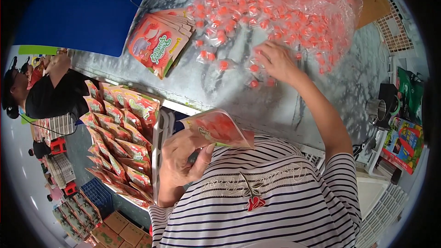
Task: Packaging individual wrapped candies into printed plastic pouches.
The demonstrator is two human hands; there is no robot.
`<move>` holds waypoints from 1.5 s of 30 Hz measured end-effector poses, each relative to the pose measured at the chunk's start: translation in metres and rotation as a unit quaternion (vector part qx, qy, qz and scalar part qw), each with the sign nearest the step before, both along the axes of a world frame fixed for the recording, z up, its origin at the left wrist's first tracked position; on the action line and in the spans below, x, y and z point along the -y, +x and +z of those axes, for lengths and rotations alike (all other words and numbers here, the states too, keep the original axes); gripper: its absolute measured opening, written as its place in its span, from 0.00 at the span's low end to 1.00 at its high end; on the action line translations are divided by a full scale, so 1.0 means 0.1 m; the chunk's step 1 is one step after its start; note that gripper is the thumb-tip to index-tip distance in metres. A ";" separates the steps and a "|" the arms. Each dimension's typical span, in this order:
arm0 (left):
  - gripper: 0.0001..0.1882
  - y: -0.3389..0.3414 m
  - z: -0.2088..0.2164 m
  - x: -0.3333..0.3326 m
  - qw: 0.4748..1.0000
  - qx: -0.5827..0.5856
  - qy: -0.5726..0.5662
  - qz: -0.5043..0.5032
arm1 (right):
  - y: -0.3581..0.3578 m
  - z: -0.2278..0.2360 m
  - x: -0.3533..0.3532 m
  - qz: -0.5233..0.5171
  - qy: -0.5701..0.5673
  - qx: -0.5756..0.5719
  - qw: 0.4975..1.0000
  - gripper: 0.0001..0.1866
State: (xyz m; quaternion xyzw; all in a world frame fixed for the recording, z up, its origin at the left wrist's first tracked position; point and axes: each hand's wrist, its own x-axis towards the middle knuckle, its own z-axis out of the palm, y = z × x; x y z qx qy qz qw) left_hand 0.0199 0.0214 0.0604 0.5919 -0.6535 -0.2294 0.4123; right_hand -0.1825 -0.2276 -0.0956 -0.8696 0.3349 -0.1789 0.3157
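Grey marbled tabletop [321, 92] fills the middle of the view, blue board [78, 9] beyond its far left corner, and the person in the striped shirt leans over it.

Left hand [183, 158] first: fingers curled tight, thumb pressed across the front, clamped on a flat printed pouch [220, 128]. That pouch sits close to the chest, just off the near edge of the table, tilted with its far end pointing right. It is glossy, mostly red and orange with a pale band and a green trim along the lower edge.

Right hand [275, 62] now: reached well out over the table, palm down, fingers spread loosely and bent into the near fringe of a big heap of wrapped candies [280, 9]. Fingertips are touching the loose ones at the edge; whether any piece is actually pinched, I cannot tell. The candies are small orange-red lumps in clear crinkled wrappers, piled thick at the far side and thinning to scattered singles near the hand.

Further out, a fanned stack of empty pouches [158, 41] lies on the table left of the heap. Rows of filled pouches [119, 133] stand in a tray to the left, below table level. Another person in a black top [55, 96] sits at the far left.
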 end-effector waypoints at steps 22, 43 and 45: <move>0.06 -0.30 0.02 0.70 0.985 0.132 -0.069 -0.086 | -0.16 1.13 -0.49 -0.147 0.419 0.368 0.817 0.07; 0.10 -0.50 -0.19 0.88 0.973 0.132 -0.156 -0.103 | -0.35 1.93 -0.89 0.044 -0.039 0.153 0.986 0.14; 0.14 -0.55 -0.23 0.88 0.968 0.151 -0.177 -0.093 | -0.37 1.92 -0.93 0.082 -0.064 0.078 0.992 0.15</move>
